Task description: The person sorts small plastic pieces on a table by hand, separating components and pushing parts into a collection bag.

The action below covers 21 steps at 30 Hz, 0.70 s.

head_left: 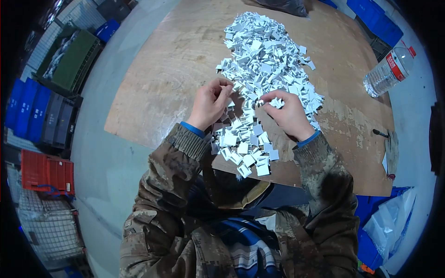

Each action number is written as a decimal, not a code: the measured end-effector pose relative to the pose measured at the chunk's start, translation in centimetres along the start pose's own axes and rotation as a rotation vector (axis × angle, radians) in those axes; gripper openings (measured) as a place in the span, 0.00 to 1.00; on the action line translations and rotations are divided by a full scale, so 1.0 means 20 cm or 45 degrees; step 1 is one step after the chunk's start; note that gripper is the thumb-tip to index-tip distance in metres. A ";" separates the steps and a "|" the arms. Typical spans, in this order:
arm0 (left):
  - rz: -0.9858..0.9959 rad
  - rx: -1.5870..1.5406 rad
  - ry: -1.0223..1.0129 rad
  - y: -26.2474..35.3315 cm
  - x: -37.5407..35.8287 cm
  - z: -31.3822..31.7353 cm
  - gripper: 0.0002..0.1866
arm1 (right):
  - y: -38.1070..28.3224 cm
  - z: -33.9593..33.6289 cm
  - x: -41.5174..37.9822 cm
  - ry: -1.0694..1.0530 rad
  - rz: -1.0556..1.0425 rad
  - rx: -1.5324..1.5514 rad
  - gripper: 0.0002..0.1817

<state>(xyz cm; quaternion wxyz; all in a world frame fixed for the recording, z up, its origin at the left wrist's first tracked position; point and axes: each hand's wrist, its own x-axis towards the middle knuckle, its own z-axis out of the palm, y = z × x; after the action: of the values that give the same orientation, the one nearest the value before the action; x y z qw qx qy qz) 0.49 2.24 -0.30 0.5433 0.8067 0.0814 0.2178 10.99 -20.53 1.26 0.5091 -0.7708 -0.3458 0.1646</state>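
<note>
A large heap of small white plastic pieces (257,51), flat squares with raised parts, spreads down the wooden table. A smaller group of the same white pieces (243,146) lies nearer my body, between my wrists. My left hand (212,103) is at the heap's left edge, thumb and fingertips pinched together; whatever is between them is too small to make out. On the right, my right hand (289,113) is closed at the heap's lower part, with a small white plastic piece showing between thumb and curled fingers. Its fingertips point toward the left hand.
The worn wooden table (167,69) carries a water bottle (389,69) at right and a small black-handled tool (381,133) near the right edge. A dark bag (282,5) lies at the far edge. Blue bins (28,109) and a red crate (46,172) stand on the floor at left.
</note>
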 end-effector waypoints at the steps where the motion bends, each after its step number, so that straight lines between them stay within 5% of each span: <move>1: 0.005 -0.001 -0.044 0.00 -0.01 0.00 0.07 | 0.02 0.01 0.00 0.043 -0.045 -0.099 0.11; 5: 0.022 -0.011 -0.180 0.01 -0.03 0.01 0.08 | 0.05 0.04 0.00 0.177 -0.175 -0.398 0.11; 9: 0.484 0.302 -0.311 0.01 -0.03 0.05 0.13 | 0.00 0.06 0.00 0.009 -0.218 -0.618 0.10; 21: 0.174 0.386 -0.426 0.06 -0.04 0.03 0.13 | 0.03 0.05 -0.01 0.143 -0.174 -0.572 0.06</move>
<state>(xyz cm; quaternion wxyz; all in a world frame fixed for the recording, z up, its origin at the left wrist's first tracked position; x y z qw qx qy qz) -0.04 1.01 0.42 0.4058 0.9076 -0.0328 0.1025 10.50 -20.14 0.35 0.3534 -0.8475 -0.3961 0.0055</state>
